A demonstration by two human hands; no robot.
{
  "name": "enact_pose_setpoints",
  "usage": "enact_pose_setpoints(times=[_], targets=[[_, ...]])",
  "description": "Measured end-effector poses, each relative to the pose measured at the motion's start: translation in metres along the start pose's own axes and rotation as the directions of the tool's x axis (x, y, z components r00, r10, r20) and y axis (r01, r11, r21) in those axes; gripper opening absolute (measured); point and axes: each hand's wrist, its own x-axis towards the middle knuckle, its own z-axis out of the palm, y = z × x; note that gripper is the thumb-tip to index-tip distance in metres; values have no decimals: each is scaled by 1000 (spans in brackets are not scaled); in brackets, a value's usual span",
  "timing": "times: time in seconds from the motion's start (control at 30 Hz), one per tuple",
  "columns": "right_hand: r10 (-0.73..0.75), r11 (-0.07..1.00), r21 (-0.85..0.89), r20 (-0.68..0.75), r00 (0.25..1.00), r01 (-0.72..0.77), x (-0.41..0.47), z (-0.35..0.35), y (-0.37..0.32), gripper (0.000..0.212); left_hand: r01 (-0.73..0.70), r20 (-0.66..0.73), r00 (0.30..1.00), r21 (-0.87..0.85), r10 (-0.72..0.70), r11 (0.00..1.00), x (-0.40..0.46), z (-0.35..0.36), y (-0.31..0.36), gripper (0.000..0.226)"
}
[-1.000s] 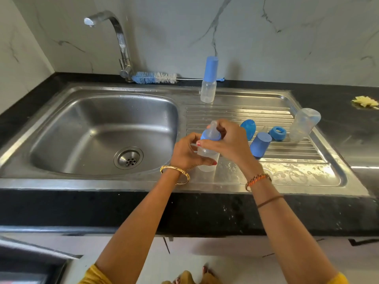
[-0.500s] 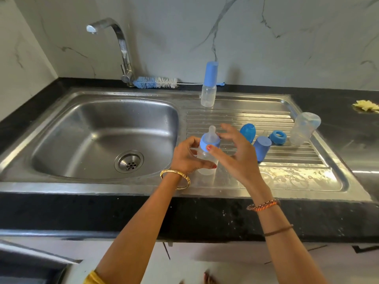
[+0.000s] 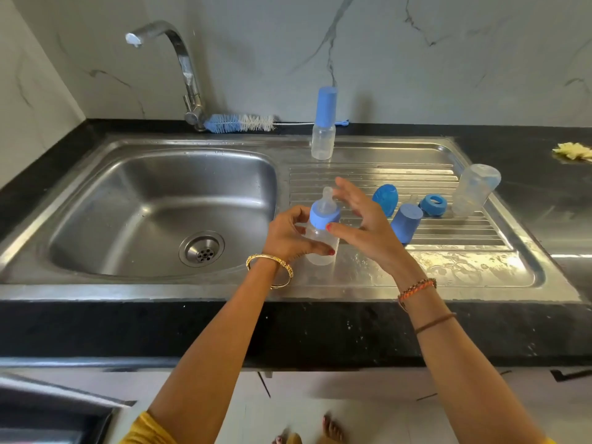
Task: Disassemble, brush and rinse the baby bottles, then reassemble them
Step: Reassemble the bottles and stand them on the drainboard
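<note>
My left hand (image 3: 288, 235) grips a clear baby bottle (image 3: 322, 241) with a blue collar and a clear nipple, upright over the drainboard's front. My right hand (image 3: 362, 219) hovers just right of the collar with fingers spread and relaxed, holding nothing. On the drainboard (image 3: 448, 267) lie a blue cap (image 3: 406, 222), a blue lid (image 3: 385, 194), a blue collar ring (image 3: 433, 205) and an upturned clear bottle body (image 3: 474, 187). A capped bottle (image 3: 324, 126) stands at the back. The bottle brush (image 3: 240, 122) lies behind the sink.
The steel sink basin (image 3: 128, 203) with its drain lies to the left, the tap (image 3: 179, 59) arching above it. Black counter surrounds the sink. A yellow scrap (image 3: 573, 151) sits on the counter at far right. Wet patches cover the drainboard front.
My right hand has let go of the bottle's collar and opened, drawing slightly right. The left hand keeps hold of the bottle, which now shows its nipple.
</note>
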Motion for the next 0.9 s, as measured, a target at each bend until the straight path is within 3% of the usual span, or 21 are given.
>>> enact_pose_setpoints(times=[0.17, 0.37, 0.5, 0.57, 0.67, 0.8, 0.9], targets=[[-38, 999, -40, -65, 997, 36, 6, 7, 3, 65, -21, 2, 1000, -9, 21, 1000, 0, -1, -3, 52], [11, 995, 97, 163, 987, -27, 17, -6, -2, 47, 21, 30, 999, -28, -20, 999, 3, -3, -1, 52], [3, 1000, -9, -25, 1000, -3, 14, 3, 2, 52, -9, -18, 1000, -10, 9, 1000, 2, 2, -4, 51], [8, 1000, -4, -43, 999, -8, 13, 9, 5, 53, -10, -24, 1000, -11, 10, 1000, 2, 3, -6, 51], [-2, 999, 33, 116, 993, -2, 21, 2, 1, 54, 20, 20, 1000, -31, -20, 999, 4, 0, -4, 52], [-29, 996, 85, 380, 925, -4, 31, -10, -8, 48, 57, 77, 996, -36, -55, 998, 5, -6, -3, 56], [-22, 998, 58, 354, 935, 1, 31, -10, -11, 41, 37, 28, 999, -19, -37, 999, 3, -3, -3, 55]])
